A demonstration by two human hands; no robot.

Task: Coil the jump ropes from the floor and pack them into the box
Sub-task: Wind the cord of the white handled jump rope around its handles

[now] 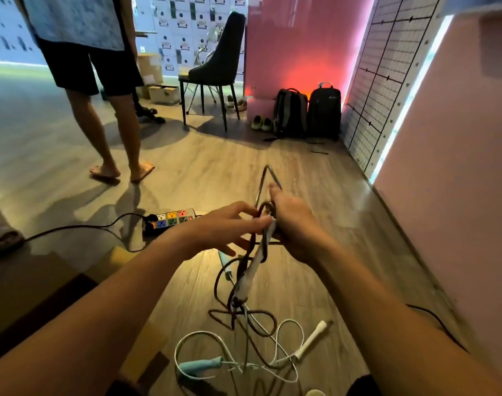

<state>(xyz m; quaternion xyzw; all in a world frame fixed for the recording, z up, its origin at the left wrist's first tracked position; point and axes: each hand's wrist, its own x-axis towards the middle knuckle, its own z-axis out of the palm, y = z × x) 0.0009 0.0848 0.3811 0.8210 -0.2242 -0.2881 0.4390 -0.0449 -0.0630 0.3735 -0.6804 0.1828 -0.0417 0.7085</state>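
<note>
Your right hand (295, 224) is curled round a small coil of the dark jump rope (263, 208), held up above the wooden floor (315, 178). A thin loop of the rope stands up past your knuckles. Your left hand (230, 228) reaches in from the left with its fingers stretched out, the tips touching the coil; the blur hides whether they pinch it. A white handle (251, 271) dangles under your hands, and the rest of the dark rope trails down to a tangle on the floor just nearer you. There it lies mixed with a white jump rope (290, 324), whose white grip (312, 338) lies to the right and pale blue grip (200, 365) to the left. A power strip (172, 220) lies left of your hands. Farther off are a dark chair (215, 67), two backpacks (307, 112) and a standing person (87, 58).
</note>
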